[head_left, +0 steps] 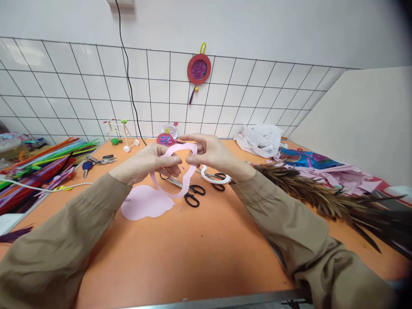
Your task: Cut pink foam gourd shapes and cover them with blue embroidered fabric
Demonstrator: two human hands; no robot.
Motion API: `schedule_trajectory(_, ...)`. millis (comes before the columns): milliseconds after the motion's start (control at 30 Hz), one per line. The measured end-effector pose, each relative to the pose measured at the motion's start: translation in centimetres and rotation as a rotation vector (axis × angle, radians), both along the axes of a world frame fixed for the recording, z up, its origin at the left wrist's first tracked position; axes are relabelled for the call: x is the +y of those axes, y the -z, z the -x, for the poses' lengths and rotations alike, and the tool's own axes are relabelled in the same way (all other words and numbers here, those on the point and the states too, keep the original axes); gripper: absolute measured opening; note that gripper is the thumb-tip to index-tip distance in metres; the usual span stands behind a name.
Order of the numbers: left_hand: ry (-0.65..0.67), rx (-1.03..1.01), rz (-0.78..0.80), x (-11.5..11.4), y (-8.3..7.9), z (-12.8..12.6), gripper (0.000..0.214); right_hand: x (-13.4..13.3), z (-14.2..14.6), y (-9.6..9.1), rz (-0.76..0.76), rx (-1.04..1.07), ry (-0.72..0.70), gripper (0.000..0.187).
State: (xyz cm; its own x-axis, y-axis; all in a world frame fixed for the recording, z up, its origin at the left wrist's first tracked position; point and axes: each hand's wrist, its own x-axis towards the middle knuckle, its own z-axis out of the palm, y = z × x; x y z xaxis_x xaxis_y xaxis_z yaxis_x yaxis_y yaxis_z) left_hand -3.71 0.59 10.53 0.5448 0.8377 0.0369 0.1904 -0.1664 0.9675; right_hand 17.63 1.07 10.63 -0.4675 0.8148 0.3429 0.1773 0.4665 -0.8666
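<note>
Above the orange table (193,249), both hands pinch a pink paper strip (188,174) — left hand (149,163), right hand (214,155). Black scissors (189,195) lie at six o'clock of the strip — feathers (322,193) at three.

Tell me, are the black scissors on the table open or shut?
Open. The black scissors lie on the orange table with their two finger loops apart, handles spread; no hand touches them.

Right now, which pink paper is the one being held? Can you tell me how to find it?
Start at the orange table and look to the middle, where the left hand and right hand meet. Pinched between them is a pink paper loop, hanging above black scissors. Unlike the solid pink paper blob lying flat beside it, this one is a thin strip with an open middle.
</note>
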Motion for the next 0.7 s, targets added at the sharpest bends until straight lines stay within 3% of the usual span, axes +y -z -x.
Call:
schedule_trajectory(200, -0.026, -0.048, 0.034, 0.0, 0.0, -0.4, 0.026, -0.1, -0.2, 0.1, -0.040, -0.064, -0.020, 0.061)
schedule_trajectory(400, -0.043, -0.126, 0.134, 0.7, 0.6, 0.0, 0.027, 0.2, -0.7, -0.1, -0.006, 0.022, -0.012, 0.066)
schedule_trajectory(700, -0.051, -0.191, 0.163, 0.8, 1.1, -0.3, 0.033, 0.2, -0.6, 0.0, 0.089, 0.074, 0.037, 0.058)
